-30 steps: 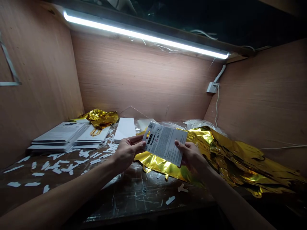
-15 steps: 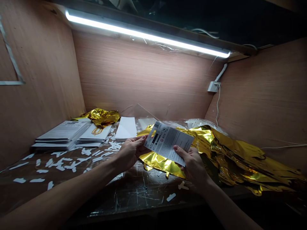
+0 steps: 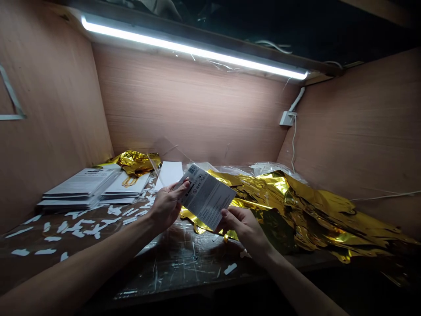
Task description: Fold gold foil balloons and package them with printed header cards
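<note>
A printed packaging card [image 3: 210,197], grey-white with a barcode and small text, is tilted in front of me between both hands. My left hand [image 3: 167,204] grips its left side, with the thumb lying over the printed face. At the lower right corner, my right hand [image 3: 245,228] pinches the card between thumb and fingers. Behind my left hand stands the edge of a clear plastic sheet or bag [image 3: 154,169]; whether that hand also holds it I cannot tell. Flat gold foil pieces [image 3: 279,206] lie behind and to the right of the card.
Stacks of printed cards [image 3: 80,184] stand at the left, beside another stack bearing a looped gold ribbon [image 3: 130,180]. Crumpled gold foil [image 3: 134,161] lies behind them. White paper scraps [image 3: 82,228] litter the table. A tube light [image 3: 197,50] crosses above; a socket box [image 3: 288,118] hangs right.
The card has shifted left and turned steeper. My left thumb has moved onto its face, covering the hang hole, and my right hand has slid to its lower corner.
</note>
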Demonstrator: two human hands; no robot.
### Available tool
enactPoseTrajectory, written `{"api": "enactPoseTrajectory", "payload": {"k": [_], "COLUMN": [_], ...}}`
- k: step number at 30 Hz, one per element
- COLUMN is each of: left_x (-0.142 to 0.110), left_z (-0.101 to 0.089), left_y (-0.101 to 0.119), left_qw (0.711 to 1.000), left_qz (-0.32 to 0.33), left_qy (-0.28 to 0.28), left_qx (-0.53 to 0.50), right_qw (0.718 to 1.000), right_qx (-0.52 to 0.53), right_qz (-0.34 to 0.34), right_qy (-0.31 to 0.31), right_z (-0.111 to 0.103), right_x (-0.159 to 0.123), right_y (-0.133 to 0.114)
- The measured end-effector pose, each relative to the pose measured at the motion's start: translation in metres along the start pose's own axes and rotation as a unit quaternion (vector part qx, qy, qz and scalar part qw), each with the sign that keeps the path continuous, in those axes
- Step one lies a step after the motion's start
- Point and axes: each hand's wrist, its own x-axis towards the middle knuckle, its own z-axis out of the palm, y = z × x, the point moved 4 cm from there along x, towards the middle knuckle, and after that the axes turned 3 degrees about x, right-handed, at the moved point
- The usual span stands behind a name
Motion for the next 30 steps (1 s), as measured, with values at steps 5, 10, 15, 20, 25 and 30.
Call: {"api": "enactPoseTrajectory", "payload": {"k": [5,10,15,20,25,30], "left_x": [-0.002,-0.005,0.002,-0.005,-0.013,-0.008], "left_z": [0.002,0.005,0.005,0.007,0.01,0.007], "left_y": [-0.005,-0.012,0.002,-0.007,-0.023,-0.004], "left_qw": [0.998,0.996,0.997,0.999,0.998,1.0], "left_qz": [-0.021,-0.057,0.003,-0.003,-0.042,-0.001], "left_qy": [0.041,0.049,0.049,0.047,-0.043,0.012], "left_qx": [-0.039,-0.038,-0.053,-0.011,0.018,-0.01], "right_qw": [0.994,0.991,0.989,0.99,0.989,0.991], "right_qx": [-0.059,-0.041,-0.044,-0.068,-0.093,-0.064], "right_qz": [-0.015,-0.019,-0.016,-0.013,-0.032,-0.012], "right_qy": [0.088,0.126,0.137,0.119,0.111,0.112], "right_z": [0.006,0.025,0.018,0.019,0.032,0.03], "right_x": [0.003,0.016,0.014,0.018,0.031,0.029], "right_y": [-0.006,-0.013,-0.007,-0.007,-0.019,-0.011]}}
